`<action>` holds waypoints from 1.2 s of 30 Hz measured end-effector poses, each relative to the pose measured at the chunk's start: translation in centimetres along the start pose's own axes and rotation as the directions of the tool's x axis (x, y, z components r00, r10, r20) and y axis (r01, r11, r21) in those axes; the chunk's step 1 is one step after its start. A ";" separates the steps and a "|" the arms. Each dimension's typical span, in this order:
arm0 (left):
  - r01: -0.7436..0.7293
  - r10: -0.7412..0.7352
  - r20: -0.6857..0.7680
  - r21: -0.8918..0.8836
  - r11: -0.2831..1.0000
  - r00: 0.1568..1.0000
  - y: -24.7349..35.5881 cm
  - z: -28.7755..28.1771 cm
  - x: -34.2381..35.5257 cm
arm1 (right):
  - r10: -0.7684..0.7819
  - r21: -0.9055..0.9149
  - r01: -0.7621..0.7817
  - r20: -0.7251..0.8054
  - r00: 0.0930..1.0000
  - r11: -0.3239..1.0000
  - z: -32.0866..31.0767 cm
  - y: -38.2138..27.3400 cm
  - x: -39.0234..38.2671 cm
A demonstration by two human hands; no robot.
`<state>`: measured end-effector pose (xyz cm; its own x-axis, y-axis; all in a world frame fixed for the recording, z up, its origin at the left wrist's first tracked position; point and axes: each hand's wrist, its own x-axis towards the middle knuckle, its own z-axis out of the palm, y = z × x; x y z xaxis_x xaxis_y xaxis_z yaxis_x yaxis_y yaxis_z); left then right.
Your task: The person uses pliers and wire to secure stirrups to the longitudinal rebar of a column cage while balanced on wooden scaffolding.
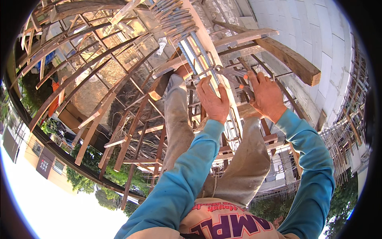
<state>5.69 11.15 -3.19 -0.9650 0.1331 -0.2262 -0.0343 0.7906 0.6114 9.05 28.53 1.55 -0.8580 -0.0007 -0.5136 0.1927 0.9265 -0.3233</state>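
Observation:
My right hand (266, 95) is closed round the orange-gripped handles of a pair of pincers (230, 72). Their metal jaws point left and reach a steel stirrup (205, 72) that crosses the long ribbed rebars (196, 51). On the near side of that stirrup is my left hand (213, 99), its fingers bent against the steel and its thumb held a little apart. What lies under those fingertips is partly hidden. Farther up, several more stirrups (175, 20) are bunched together round the bars. A thin wire (181, 59) hangs beside the rebars.
A pale wooden board (207, 36) runs along the rebars. Thick timber beams (288, 59) cross at the right, beside a grey block wall (302, 24). My legs (177, 107) straddle the bars above open wooden framing (119, 79). Rebar mesh (338, 147) stands at the far right.

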 end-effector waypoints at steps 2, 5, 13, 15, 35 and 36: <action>-0.113 0.103 0.092 0.113 0.987 0.990 -1.9 -1.6 2.8 | 0.094 0.088 -0.119 0.250 0.964 0.989 0.3 -0.9 -0.3; -0.340 0.270 0.273 0.257 0.904 0.923 -4.7 -1.7 5.9 | 0.164 0.341 -0.340 0.453 0.877 0.876 0.5 -1.9 0.3; -0.600 0.440 0.553 0.139 0.788 0.707 -6.3 -1.9 8.4 | 0.352 0.514 -0.537 0.418 0.838 0.668 5.6 -4.7 -2.6; -0.601 0.413 0.585 0.165 0.782 0.698 -6.6 -2.3 8.4 | 0.405 0.336 -0.489 0.291 0.867 0.805 7.3 -3.6 -3.4; -0.455 0.402 0.374 0.064 0.888 0.836 -6.9 -0.2 5.7 | 0.353 0.684 -0.609 0.498 0.792 0.402 4.4 3.6 -2.1; -0.460 0.408 0.379 0.052 0.887 0.830 -7.1 -0.2 5.6 | 0.378 0.729 -0.669 0.584 0.719 0.146 2.1 2.2 -0.7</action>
<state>0.52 6.18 -8.66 -0.7168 0.6598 -0.2255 0.4267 0.6708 0.6066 11.13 29.76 -0.48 -0.2663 0.1297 -0.9551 0.9490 -0.1383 -0.2834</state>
